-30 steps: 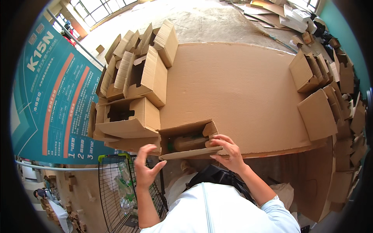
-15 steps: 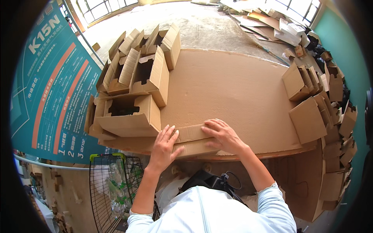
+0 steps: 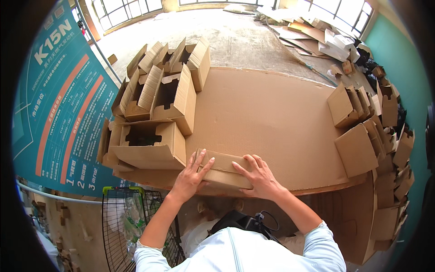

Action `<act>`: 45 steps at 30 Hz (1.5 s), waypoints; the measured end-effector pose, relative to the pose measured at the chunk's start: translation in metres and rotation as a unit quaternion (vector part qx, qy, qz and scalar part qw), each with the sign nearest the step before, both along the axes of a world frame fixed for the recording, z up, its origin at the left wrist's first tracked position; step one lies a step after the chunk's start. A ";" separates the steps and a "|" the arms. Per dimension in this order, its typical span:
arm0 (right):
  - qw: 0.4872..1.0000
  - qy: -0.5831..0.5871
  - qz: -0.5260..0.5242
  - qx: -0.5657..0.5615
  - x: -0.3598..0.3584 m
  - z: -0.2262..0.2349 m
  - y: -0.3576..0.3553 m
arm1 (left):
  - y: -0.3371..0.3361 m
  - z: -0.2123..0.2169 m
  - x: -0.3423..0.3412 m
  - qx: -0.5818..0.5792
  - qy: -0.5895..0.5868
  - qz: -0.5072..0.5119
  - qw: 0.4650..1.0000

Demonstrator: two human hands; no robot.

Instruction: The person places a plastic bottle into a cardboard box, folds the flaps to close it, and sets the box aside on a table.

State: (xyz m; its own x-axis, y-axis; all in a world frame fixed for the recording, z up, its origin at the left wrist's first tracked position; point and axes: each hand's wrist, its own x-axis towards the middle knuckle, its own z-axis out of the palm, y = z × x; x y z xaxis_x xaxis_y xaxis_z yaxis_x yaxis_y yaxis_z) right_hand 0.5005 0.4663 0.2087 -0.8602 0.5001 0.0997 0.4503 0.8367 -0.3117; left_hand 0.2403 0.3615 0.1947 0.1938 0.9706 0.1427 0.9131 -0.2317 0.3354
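Observation:
A flattish brown cardboard box (image 3: 222, 177) lies at the near edge of the cardboard-covered table (image 3: 267, 113), its top panel folded down. At its left end, my left hand (image 3: 187, 179) grips it, fingertips on the top panel and thumb at the near side. My right hand (image 3: 261, 178) clasps the other end, one fingertip pressing the top panel's near edge. The box's underside is hidden. Just left of my left hand stands an open-topped cardboard box (image 3: 152, 144) with a dark interior.
Several open cardboard boxes (image 3: 174, 93) crowd the table's left side. More boxes (image 3: 358, 147) line its right edge. Below on the left is a black wire cart (image 3: 118, 226) with clear bottles. A blue-green banner (image 3: 68, 109) stands left; flattened cardboard (image 3: 308, 36) is piled on the far floor.
The box between my hands now shows more of its near side. My right hand has shifted slightly down and gripped the end more closely. The view has tilted up a little.

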 end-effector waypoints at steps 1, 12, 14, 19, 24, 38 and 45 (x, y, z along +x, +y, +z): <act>1.000 0.005 -0.025 0.003 0.001 0.000 -0.006 | 0.006 -0.006 -0.002 0.011 -0.003 0.002 1.000; 0.925 0.085 -0.364 0.064 -0.091 -0.049 0.052 | 0.084 -0.039 0.031 0.100 -0.103 0.105 0.984; 0.909 0.099 -0.400 0.063 -0.117 -0.054 0.085 | 0.062 -0.052 0.030 0.085 -0.105 0.107 0.985; 0.868 0.061 -0.492 0.039 -0.198 -0.051 0.184 | 0.016 -0.109 -0.002 0.017 -0.092 0.136 0.986; 0.840 -0.004 -0.542 0.022 -0.283 -0.041 0.266 | 0.016 -0.157 -0.026 0.028 -0.118 0.094 0.988; 0.831 -0.048 -0.552 0.038 -0.367 -0.047 0.356 | 0.011 -0.146 -0.027 0.013 -0.156 0.104 0.982; 0.888 0.228 -0.400 -0.006 -0.294 -0.108 0.318 | 0.016 -0.149 -0.026 0.008 -0.111 0.086 0.990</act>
